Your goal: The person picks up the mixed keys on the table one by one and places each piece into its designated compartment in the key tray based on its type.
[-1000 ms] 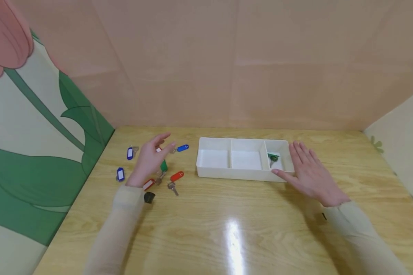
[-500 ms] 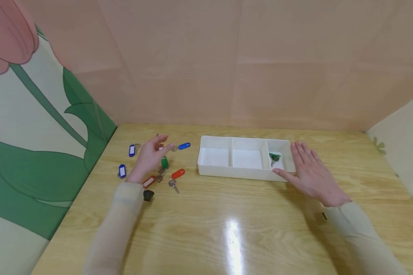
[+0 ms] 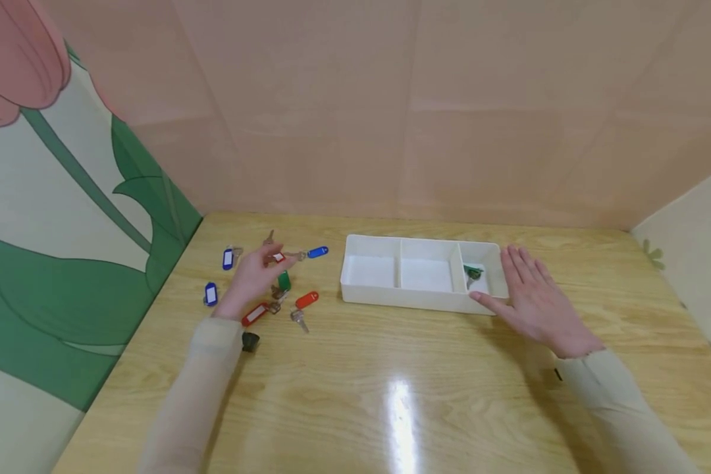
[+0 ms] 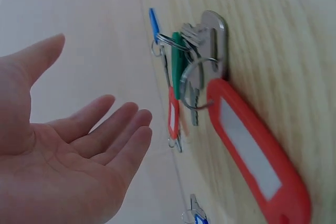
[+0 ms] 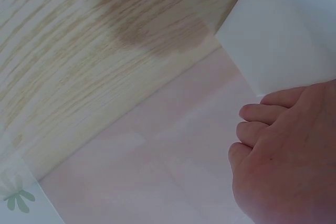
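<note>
My left hand [image 3: 251, 275] hovers over a scatter of tagged keys, fingers and thumb spread apart with nothing between them. Just by its fingertips lies a red-tagged key [image 3: 279, 257]; a green tag [image 3: 284, 281] and a blue tag [image 3: 318, 252] are close by. In the left wrist view a red key tag [image 4: 257, 153] on a ring fills the foreground, beside the bare palm. My right hand [image 3: 533, 303] rests straight-fingered against the right end of a white three-compartment tray [image 3: 415, 300], its thumb at the front rim. A green-tagged key [image 3: 474, 272] lies in the tray's right compartment.
Two blue-tagged keys, one upper [image 3: 228, 259] and one lower [image 3: 210, 294], lie left of the hand. Nearer me are a red-framed tag [image 3: 255, 315], an orange-red tag [image 3: 307, 299] with its key, and a black object [image 3: 250, 342]. A wall rises behind the table.
My left hand has shifted slightly left and lower, uncovering more of the red-tagged key by its fingertips. The right hand keeps its place at the tray; the head view has moved a little.
</note>
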The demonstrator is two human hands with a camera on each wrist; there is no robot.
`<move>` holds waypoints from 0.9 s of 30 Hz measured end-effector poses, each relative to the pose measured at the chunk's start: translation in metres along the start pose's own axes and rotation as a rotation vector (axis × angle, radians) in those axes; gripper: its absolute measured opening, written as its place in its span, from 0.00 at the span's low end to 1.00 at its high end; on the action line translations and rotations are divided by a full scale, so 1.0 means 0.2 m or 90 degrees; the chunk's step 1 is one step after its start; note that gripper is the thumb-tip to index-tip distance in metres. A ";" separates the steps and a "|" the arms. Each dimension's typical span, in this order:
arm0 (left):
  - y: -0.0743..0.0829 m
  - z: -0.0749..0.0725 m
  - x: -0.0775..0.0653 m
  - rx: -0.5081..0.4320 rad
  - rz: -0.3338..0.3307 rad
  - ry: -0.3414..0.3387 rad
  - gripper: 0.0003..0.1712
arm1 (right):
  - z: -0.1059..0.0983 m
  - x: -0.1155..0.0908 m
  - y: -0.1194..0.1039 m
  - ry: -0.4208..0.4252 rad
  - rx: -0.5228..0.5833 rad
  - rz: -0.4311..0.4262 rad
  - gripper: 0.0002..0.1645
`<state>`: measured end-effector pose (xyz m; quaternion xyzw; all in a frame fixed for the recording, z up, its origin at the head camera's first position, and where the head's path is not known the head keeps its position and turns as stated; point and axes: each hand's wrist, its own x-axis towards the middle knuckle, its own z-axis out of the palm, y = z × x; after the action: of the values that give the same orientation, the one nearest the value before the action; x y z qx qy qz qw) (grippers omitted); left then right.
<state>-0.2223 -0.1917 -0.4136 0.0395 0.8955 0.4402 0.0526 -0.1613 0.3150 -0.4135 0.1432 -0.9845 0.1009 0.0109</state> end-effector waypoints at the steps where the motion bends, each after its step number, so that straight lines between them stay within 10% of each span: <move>1: -0.01 0.00 0.00 0.007 -0.004 -0.003 0.49 | 0.00 0.00 0.00 -0.001 0.001 0.000 0.64; 27: -0.06 0.03 -0.01 0.046 -0.057 -0.033 0.41 | 0.00 0.00 0.02 -0.023 0.009 0.010 0.64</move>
<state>-0.2208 -0.1945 -0.4262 0.0127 0.9099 0.4038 0.0940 -0.1616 0.3188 -0.4139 0.1378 -0.9848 0.1053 -0.0090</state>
